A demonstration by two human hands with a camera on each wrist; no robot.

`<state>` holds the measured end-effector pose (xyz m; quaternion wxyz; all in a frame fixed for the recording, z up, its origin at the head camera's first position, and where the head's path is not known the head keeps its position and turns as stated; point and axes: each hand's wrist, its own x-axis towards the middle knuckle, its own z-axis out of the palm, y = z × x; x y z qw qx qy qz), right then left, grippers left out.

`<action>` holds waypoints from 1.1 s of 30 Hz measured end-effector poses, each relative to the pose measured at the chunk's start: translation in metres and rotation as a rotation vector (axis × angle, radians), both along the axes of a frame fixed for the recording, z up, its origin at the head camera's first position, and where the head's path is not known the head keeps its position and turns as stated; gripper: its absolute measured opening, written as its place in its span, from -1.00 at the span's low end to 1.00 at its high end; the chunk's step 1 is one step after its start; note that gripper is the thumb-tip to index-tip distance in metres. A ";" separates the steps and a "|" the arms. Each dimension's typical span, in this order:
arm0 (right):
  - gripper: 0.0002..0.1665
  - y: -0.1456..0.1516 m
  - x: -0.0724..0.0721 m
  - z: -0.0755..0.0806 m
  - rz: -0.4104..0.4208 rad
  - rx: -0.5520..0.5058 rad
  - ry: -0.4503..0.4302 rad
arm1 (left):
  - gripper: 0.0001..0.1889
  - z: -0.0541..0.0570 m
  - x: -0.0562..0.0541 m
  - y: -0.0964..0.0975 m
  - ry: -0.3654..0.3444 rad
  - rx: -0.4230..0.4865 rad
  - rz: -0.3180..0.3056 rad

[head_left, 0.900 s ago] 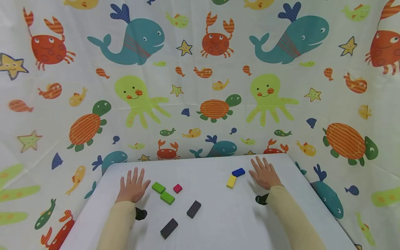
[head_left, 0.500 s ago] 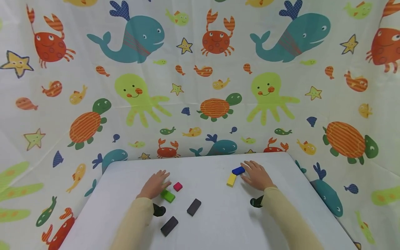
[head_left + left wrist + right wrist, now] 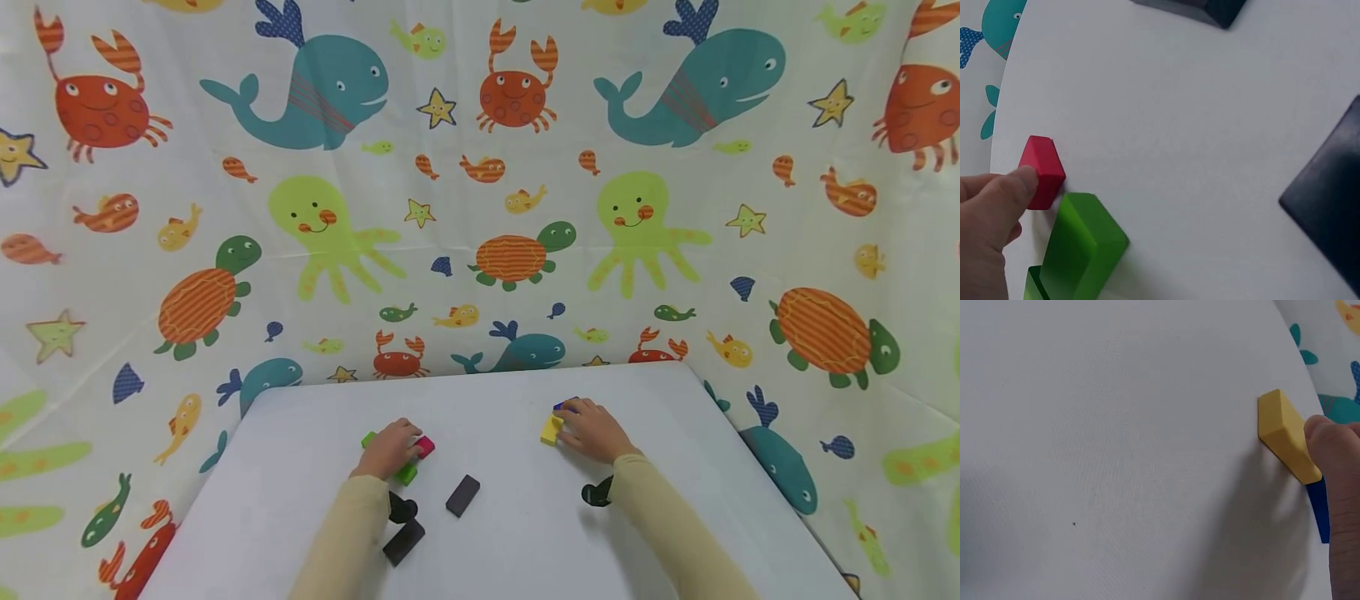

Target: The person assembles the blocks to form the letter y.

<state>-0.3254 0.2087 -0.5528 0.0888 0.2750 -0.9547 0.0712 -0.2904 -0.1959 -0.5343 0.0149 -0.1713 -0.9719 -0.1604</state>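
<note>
The left hand (image 3: 388, 450) pinches the one red block (image 3: 1045, 165) between thumb and fingers, just beside two green blocks (image 3: 1085, 244); the right hand (image 3: 596, 432) has its thumb at the one yellow block (image 3: 1280, 428), with one blue block (image 3: 1319, 509) close by, and whether that hand grips I cannot tell; two black blocks (image 3: 462, 496) lie apart on the white table (image 3: 525, 525), nearer the person than the brighter ones.

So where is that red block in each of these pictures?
Head: the red block is in the lower half, slightly left of centre, at the fingertips of the left hand.
Left wrist: far left, about mid-height.
Right wrist: not in it.
Shared landmark: the white table, visible in all three.
</note>
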 end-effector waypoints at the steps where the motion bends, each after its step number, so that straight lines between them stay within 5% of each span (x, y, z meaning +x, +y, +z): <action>1: -0.50 -0.001 0.001 0.000 0.001 -0.010 -0.004 | -0.74 0.000 0.000 0.000 0.001 -0.003 -0.001; 16: -0.56 -0.019 0.012 -0.012 -0.048 -0.166 -0.143 | -0.70 -0.001 -0.002 0.013 -0.051 0.048 -0.041; 23: -0.53 -0.023 0.009 -0.024 -0.098 -0.282 -0.147 | -0.76 -0.002 -0.004 0.032 -0.051 0.053 -0.026; 33: -0.54 -0.025 0.011 -0.021 -0.155 -0.382 -0.197 | -0.75 -0.008 -0.008 0.068 -0.075 0.122 -0.043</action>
